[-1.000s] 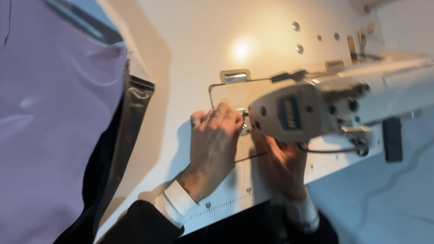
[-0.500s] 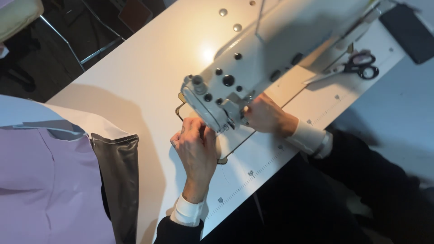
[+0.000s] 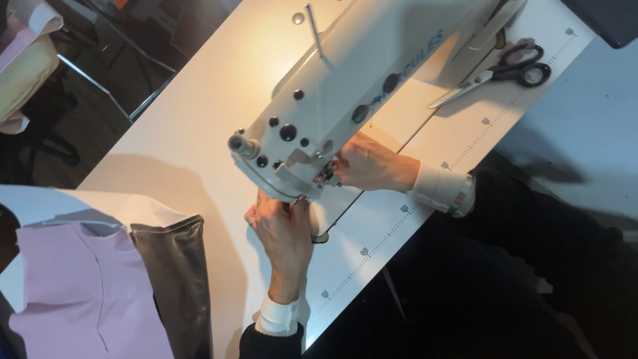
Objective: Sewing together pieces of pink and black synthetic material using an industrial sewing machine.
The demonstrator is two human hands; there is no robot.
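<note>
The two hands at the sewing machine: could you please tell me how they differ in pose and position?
The left hand lies at the near side of the sewing machine head, fingers tucked under it; the right hand reaches in from the right, behind the needle area. The left hand's forearm runs toward the viewer; the right hand's runs sideways. Both show white cuffs under dark sleeves and rest on the table.

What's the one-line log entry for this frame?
left hand: at needle area | right hand: under sewing machine head | scissors: idle

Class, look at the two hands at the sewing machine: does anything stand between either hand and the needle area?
Nothing visible: the left hand and right hand both reach under the sewing machine head, which hides their fingertips.
</note>
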